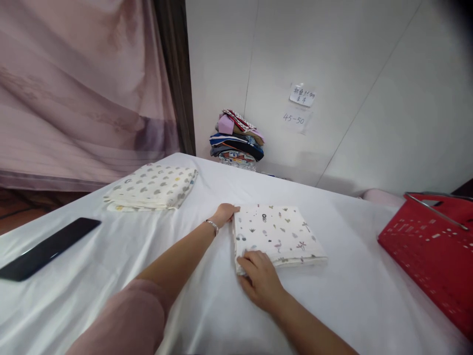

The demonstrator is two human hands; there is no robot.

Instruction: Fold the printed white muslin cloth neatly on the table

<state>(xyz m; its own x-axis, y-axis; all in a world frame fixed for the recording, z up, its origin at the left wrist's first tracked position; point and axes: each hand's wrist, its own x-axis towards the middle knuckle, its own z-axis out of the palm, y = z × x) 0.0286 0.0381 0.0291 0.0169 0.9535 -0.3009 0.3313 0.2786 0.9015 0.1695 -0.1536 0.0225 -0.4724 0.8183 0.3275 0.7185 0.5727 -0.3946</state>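
A folded white cloth [277,231] printed with small plants, flamingos and palm trees lies on the white-covered table [354,296]. At its far left corner, my left hand [224,213] has its fingers closed on the edge; the fingertips are partly hidden. My right hand [260,278] grips the near left corner, with fingers on top and thumb side against the edge. A bracelet [212,227] circles my left wrist. Farther left, apart from both hands, rests another folded cloth [158,185], cream with grey cloud-like shapes.
A dark flat device [48,249] lies at the left. On the right stands a red perforated basket [432,246] with a metal handle. Stacked folded fabrics [236,140] rise beyond the far edge, by a wall with paper notes [301,96]. A pink curtain [81,88] hangs at left.
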